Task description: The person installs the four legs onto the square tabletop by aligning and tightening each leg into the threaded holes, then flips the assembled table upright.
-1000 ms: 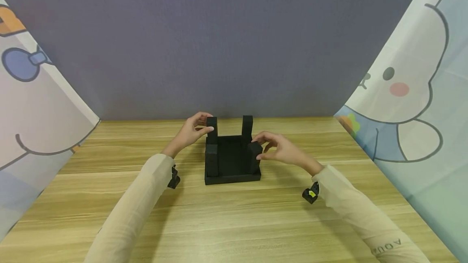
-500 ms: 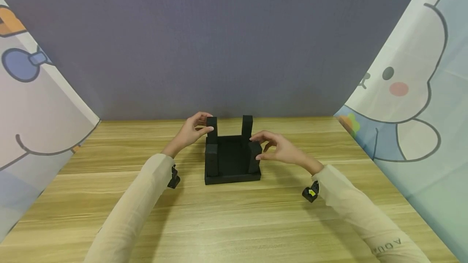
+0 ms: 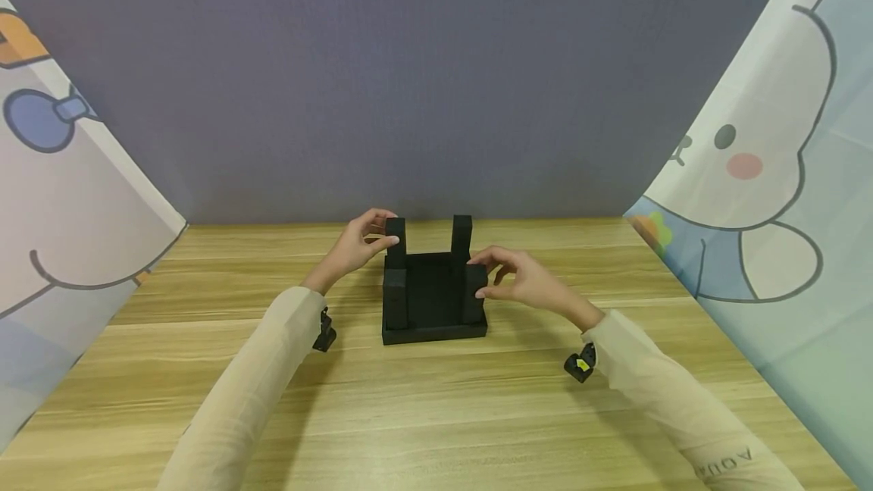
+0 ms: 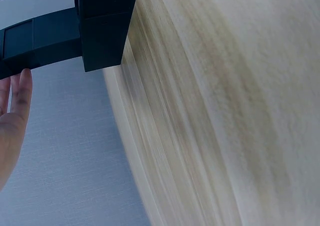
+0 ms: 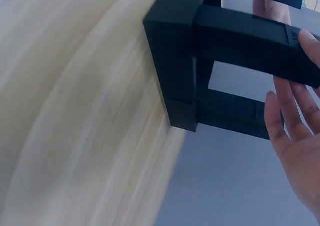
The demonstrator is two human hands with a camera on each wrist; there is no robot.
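Observation:
A black square tray-like base (image 3: 435,335) lies on the table with a black post standing at each corner. My left hand (image 3: 351,247) holds the top of the back-left post (image 3: 396,256) between thumb and fingers; in the left wrist view its fingertips (image 4: 25,78) touch a post's lower side. My right hand (image 3: 528,279) grips the front-right post (image 3: 472,308) near its top. The right wrist view has the thumb (image 5: 311,48) on one side of this post (image 5: 240,35) and fingers on the other. The front-left post (image 3: 395,301) and back-right post (image 3: 461,237) stand free.
The wood-grain table (image 3: 436,415) runs back to a grey upright panel (image 3: 409,82). Cartoon-printed cloths hang on the left (image 3: 75,195) and right (image 3: 771,195). A small black device sits at each wrist, the right one (image 3: 580,362) with a yellow mark.
The front-right post has straightened slightly, its top shifting a little with my right hand. My left hand and the base have stayed where they were.

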